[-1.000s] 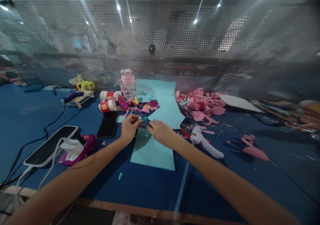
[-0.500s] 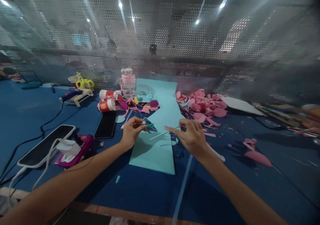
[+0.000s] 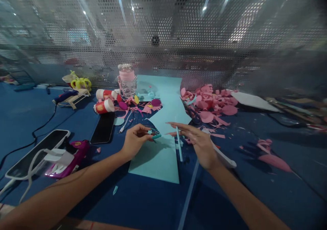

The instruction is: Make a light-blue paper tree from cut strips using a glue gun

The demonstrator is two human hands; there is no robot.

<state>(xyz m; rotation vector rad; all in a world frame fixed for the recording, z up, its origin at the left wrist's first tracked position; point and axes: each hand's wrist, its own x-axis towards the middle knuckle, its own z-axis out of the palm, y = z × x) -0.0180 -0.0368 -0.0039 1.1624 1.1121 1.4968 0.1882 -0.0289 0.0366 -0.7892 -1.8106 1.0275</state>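
My left hand is closed on small teal-handled scissors, whose tips point right over a light blue paper sheet lying on the blue table. My right hand hovers just right of the sheet with its fingers stretched out to the left. A thin light blue paper strip hangs down from between its thumb and fingers. The two hands are about a hand's width apart. A larger piece of the same blue paper lies farther back.
A white glue gun lies under my right wrist. Pink paper scraps lie back right, a pink cut-out at right. Two phones, a pink toy, red cups and a jar stand left. A perforated screen closes the back.
My hands were together over the sheet, then my right hand drew away to the right with the strip. The strip has swung from lying across to hanging down. The view tilted slightly downward.
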